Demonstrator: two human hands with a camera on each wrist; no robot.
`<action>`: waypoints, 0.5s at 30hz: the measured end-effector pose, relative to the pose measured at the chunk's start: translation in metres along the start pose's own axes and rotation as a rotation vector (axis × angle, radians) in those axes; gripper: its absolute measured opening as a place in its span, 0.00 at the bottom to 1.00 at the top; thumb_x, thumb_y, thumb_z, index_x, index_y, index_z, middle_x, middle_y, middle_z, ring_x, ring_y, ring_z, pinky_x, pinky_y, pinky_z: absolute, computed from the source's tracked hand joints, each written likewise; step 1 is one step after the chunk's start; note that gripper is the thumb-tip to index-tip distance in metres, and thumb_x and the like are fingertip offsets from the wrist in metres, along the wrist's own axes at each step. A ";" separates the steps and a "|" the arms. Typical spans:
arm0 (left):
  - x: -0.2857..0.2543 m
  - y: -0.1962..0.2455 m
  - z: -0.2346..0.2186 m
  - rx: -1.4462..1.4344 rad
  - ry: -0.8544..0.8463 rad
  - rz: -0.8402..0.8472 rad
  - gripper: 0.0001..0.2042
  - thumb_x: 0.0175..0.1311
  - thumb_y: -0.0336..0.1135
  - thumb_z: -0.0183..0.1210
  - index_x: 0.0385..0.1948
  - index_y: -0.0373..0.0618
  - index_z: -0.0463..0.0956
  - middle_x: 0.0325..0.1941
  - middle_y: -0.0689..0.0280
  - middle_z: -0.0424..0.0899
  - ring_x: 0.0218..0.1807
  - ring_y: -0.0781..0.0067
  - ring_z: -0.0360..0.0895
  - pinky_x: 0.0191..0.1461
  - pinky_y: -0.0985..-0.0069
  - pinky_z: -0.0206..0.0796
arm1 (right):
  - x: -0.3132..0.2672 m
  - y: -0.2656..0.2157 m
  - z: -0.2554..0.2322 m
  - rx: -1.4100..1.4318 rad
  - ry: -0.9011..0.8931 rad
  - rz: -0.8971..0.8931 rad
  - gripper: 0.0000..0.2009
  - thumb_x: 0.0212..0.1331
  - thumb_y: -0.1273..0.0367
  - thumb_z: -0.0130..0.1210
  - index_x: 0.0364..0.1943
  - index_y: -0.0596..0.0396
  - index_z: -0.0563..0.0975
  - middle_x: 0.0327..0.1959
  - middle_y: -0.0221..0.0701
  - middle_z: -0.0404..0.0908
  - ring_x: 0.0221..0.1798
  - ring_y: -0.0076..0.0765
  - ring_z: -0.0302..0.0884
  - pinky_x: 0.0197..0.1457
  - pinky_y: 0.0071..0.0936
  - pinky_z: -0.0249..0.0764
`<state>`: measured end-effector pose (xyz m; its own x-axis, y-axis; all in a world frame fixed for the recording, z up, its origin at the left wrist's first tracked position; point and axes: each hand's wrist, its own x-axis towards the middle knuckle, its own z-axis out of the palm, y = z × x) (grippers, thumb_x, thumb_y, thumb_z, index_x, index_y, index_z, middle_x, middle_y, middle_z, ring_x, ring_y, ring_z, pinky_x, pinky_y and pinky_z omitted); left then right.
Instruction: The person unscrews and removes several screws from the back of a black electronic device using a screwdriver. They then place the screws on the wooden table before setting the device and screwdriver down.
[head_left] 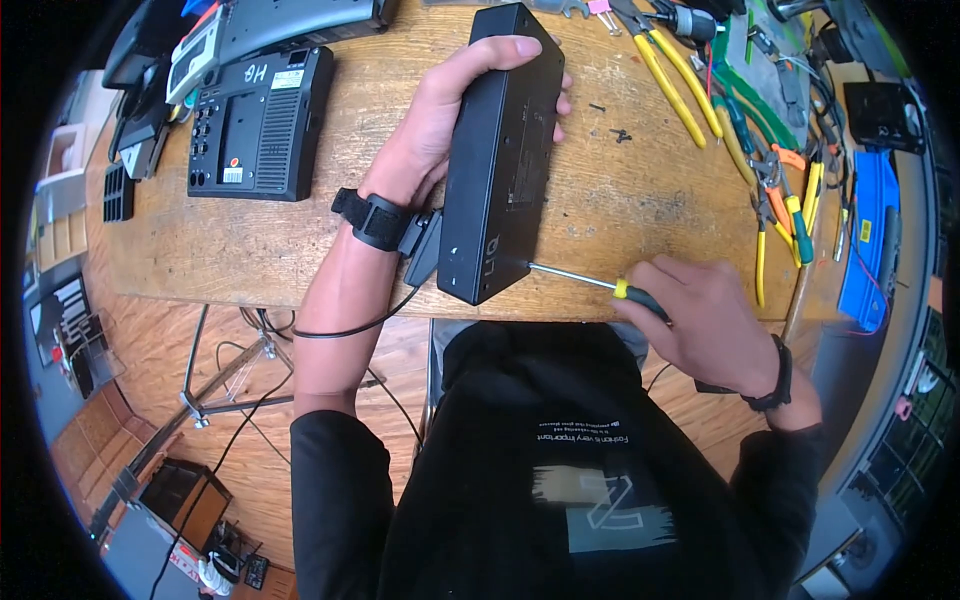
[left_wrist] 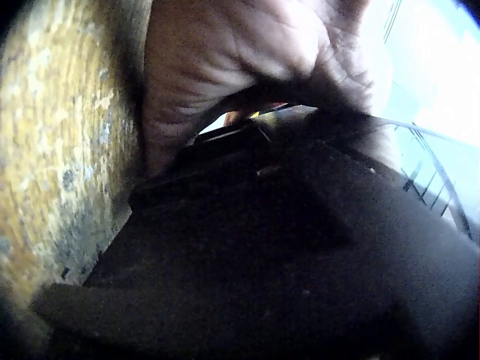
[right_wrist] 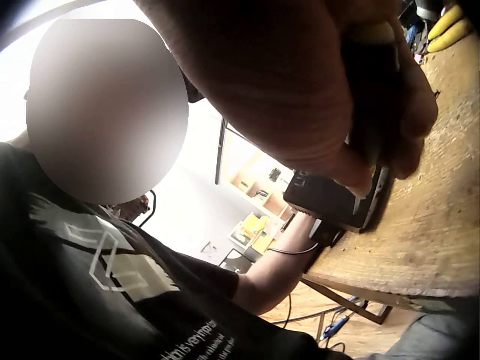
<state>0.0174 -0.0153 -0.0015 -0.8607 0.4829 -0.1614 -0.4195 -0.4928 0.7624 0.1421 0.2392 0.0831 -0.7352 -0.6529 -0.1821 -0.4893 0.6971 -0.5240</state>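
Observation:
A long black box stands on its narrow side on the wooden table, its near end close to the front edge. The left hand grips its far part, thumb over the top and fingertips showing on the far side; the left wrist view shows this hand against the dark box. In the right hand is a screwdriver with a green and yellow handle, its tip at the box's side near the front corner. The right wrist view shows the curled hand near the box.
Another black device lies at the left of the table. Yellow-handled pliers, more pliers and cutters and a blue tray are on the right. Small dark screws lie beyond the box.

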 end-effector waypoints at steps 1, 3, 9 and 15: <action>0.000 0.000 -0.003 0.006 -0.012 -0.006 0.24 0.70 0.50 0.59 0.49 0.32 0.79 0.45 0.53 0.86 0.44 0.63 0.86 0.51 0.67 0.81 | 0.000 0.000 0.000 -0.005 -0.011 0.019 0.13 0.70 0.62 0.61 0.36 0.58 0.76 0.25 0.42 0.79 0.27 0.55 0.79 0.30 0.46 0.71; 0.000 0.000 -0.003 0.006 -0.013 -0.002 0.24 0.70 0.50 0.59 0.49 0.32 0.79 0.45 0.53 0.86 0.44 0.62 0.86 0.51 0.67 0.81 | 0.000 0.000 0.000 -0.015 -0.034 0.053 0.13 0.69 0.62 0.61 0.36 0.57 0.76 0.25 0.42 0.79 0.27 0.55 0.79 0.30 0.47 0.71; 0.000 -0.001 0.001 -0.032 0.014 0.012 0.24 0.70 0.50 0.59 0.49 0.31 0.79 0.44 0.53 0.86 0.44 0.62 0.86 0.51 0.66 0.81 | -0.007 0.004 0.006 -0.092 -0.013 0.073 0.12 0.68 0.62 0.62 0.37 0.54 0.76 0.25 0.41 0.78 0.27 0.55 0.79 0.30 0.47 0.71; 0.000 -0.002 0.000 -0.023 -0.008 0.004 0.25 0.70 0.50 0.59 0.49 0.31 0.79 0.44 0.53 0.86 0.44 0.62 0.86 0.52 0.67 0.80 | -0.003 0.006 -0.003 0.019 0.017 -0.015 0.11 0.68 0.62 0.63 0.40 0.55 0.77 0.30 0.39 0.80 0.29 0.53 0.80 0.32 0.44 0.73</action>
<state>0.0178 -0.0147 -0.0028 -0.8602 0.4864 -0.1536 -0.4225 -0.5109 0.7486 0.1401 0.2465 0.0824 -0.7358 -0.6580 -0.1604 -0.4914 0.6816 -0.5422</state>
